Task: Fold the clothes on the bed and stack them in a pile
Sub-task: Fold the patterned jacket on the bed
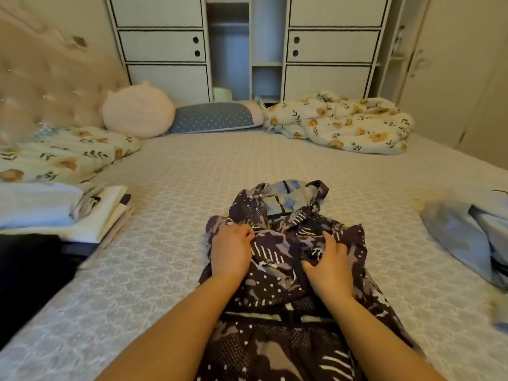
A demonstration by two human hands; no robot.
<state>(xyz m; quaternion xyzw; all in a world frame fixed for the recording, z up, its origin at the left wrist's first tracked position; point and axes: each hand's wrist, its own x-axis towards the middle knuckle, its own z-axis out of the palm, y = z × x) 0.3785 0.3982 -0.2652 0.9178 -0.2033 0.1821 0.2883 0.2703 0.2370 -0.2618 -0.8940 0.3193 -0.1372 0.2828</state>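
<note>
A dark patterned hooded jacket (pixel 277 306) with a pale blue hood lining lies lengthwise on the bed (pixel 178 188) in front of me. My left hand (pixel 229 253) grips a bunch of its fabric near the left shoulder, fingers curled. My right hand (pixel 328 268) pinches the cloth by the dark central zip strip, thumb and fingers curled into it. At the left edge sits a pile of folded clothes (pixel 68 213), white and pale pieces over something dark. A loose light blue garment (pixel 467 237) lies at the right.
Floral pillow (pixel 60 152), round pink cushion (pixel 137 111) and blue dotted pillow (pixel 214 116) line the bed's head side. A crumpled floral blanket (pixel 341 122) lies at the far right. A white cabinet (pixel 247 45) stands behind the bed. Bare quilted sheet surrounds the jacket.
</note>
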